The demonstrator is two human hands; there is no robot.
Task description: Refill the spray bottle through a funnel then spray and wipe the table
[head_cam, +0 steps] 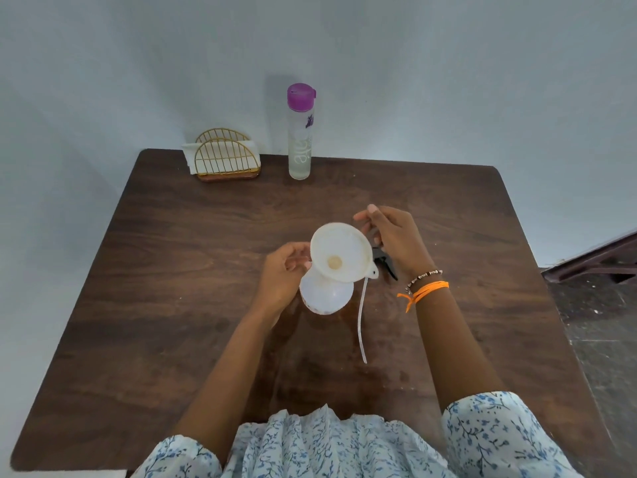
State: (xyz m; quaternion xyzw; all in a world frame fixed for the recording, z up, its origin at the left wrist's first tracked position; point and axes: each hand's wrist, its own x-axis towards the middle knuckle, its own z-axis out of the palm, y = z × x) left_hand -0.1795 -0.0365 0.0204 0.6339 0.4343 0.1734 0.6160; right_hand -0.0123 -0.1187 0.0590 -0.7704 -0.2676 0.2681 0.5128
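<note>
A white spray bottle (325, 294) without its head stands mid-table on the brown wooden table (172, 270). A white funnel (341, 251) sits in its neck. My left hand (282, 274) grips the bottle's neck just under the funnel. My right hand (393, 241) hovers at the funnel's right rim, fingers loosely curled and holding nothing. The black spray head (386, 265) lies on the table under my right hand, and its white tube (362, 322) trails toward me. A tall clear water bottle (300, 132) with a purple cap stands at the far edge.
A gold wire napkin holder (225, 160) with white napkins stands at the far left edge next to the water bottle. A pale wall rises behind the table. To the right there is a dark floor (603, 322).
</note>
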